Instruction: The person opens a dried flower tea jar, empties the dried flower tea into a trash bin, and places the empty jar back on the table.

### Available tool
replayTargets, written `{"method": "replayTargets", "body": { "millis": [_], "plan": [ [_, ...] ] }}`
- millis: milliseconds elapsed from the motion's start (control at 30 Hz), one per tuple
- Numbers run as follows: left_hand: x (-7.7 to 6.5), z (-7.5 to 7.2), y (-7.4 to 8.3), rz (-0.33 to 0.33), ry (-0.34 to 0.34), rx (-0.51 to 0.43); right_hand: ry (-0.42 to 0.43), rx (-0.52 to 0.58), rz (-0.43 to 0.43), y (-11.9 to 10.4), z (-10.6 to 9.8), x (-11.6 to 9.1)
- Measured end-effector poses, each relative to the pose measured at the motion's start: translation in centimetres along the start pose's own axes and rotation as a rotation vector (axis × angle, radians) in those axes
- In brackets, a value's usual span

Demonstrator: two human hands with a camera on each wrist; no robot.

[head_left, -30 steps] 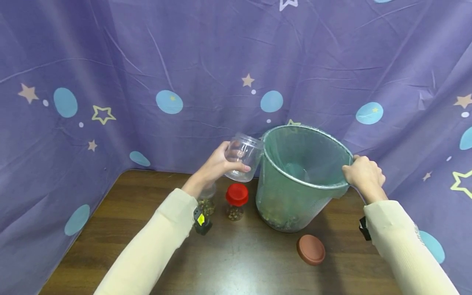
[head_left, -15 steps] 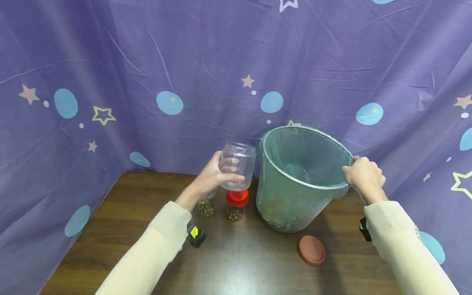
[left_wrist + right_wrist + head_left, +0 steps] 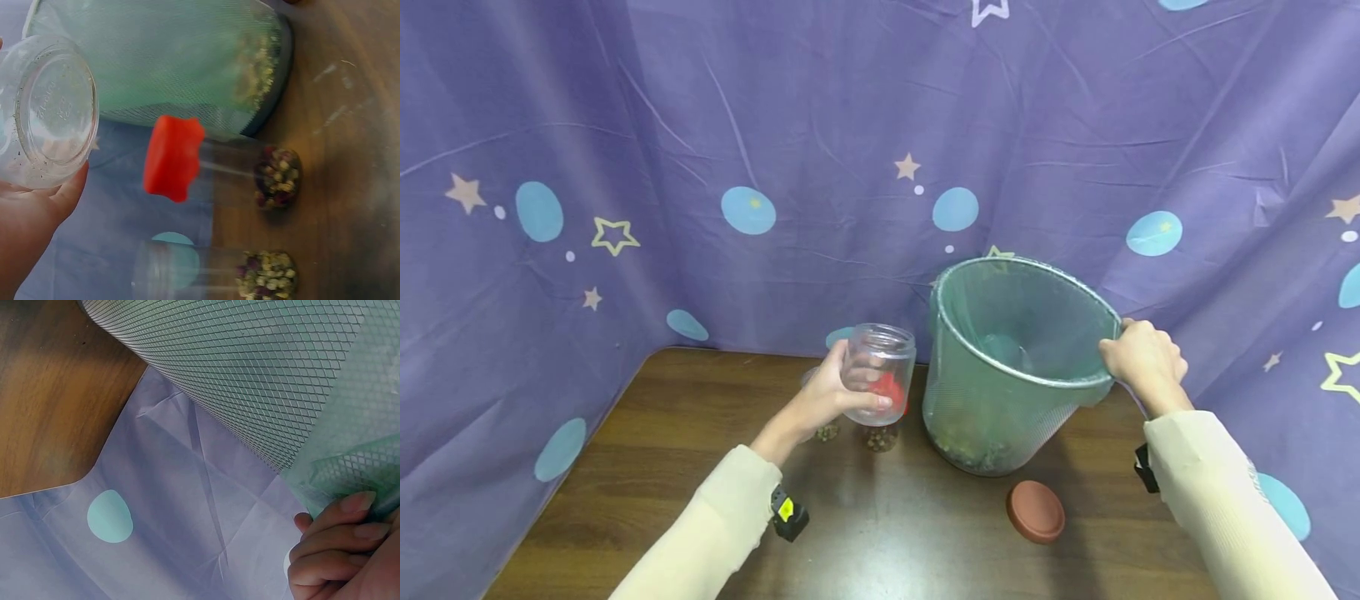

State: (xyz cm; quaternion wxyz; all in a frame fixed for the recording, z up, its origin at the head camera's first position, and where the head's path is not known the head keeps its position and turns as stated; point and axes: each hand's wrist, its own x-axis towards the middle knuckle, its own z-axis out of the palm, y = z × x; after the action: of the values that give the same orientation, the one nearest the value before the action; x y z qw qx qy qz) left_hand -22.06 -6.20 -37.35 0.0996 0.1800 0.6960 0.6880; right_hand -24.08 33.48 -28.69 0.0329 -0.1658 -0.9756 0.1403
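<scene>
My left hand [image 3: 820,398] grips a clear, lidless jar [image 3: 880,342] around its side, mouth up. Small specks cling to the jar's base in the left wrist view. Behind it on the table stands a jar with a red lid [image 3: 174,159] and dried flower buds [image 3: 278,178] at its bottom. Beside that, partly hidden by my left hand in the head view, is another clear jar of dried flowers [image 3: 269,275]. My right hand [image 3: 1145,362] grips the right rim of a mesh wastebasket [image 3: 977,408] lined with a green bag, with yellowish plant bits low inside.
A round reddish-brown lid [image 3: 1036,511] lies on the wooden table [image 3: 880,533] in front of the wastebasket. A purple curtain [image 3: 820,125] with stars and blue ovals hangs along the table's back and sides.
My left hand has brought the jar away from the wastebasket's rim, leftward and down, turning it from tilted to nearly upright. It now overlaps the red lid. My right hand stays on the rim.
</scene>
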Motion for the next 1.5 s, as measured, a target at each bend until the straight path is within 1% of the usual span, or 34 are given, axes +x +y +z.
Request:
{"method": "replayTargets", "body": {
  "millis": [133,233,367,533,733,867,1067,1233,1500],
  "plan": [
    [-0.5,-0.1,-1.1,0.007,-0.007,0.01,-0.002,0.001,0.001,0.0,0.1,0.0],
    [-0.9,-0.2,-1.8,0.026,-0.018,-0.002,-0.004,0.005,-0.001,0.0,0.2,0.1],
    [-1.4,-0.3,-2.7,0.041,-0.033,-0.044,-0.001,0.01,-0.003,-0.1,0.2,0.1],
    [-2.0,-0.3,-3.8,0.029,-0.026,-0.08,0.0,0.008,-0.002,-0.2,0.1,0.1],
    [-2.6,-0.4,-5.2,0.011,-0.008,-0.064,-0.003,0.012,0.001,-0.2,0.1,0.1],
    [-3.1,-0.4,-6.0,-0.009,-0.008,-0.056,-0.001,0.012,0.002,-0.1,0.0,0.1],
    [-4.1,-0.4,-7.1,-0.007,-0.027,-0.042,0.001,0.011,0.002,0.0,0.1,0.1],
    [-4.6,-0.4,-8.2,0.003,-0.025,-0.036,0.0,0.017,0.0,0.1,0.1,0.1],
    [-5.0,-0.6,-9.7,-0.025,0.01,-0.018,0.003,0.014,0.001,0.2,0.1,0.2]
  ]
}}
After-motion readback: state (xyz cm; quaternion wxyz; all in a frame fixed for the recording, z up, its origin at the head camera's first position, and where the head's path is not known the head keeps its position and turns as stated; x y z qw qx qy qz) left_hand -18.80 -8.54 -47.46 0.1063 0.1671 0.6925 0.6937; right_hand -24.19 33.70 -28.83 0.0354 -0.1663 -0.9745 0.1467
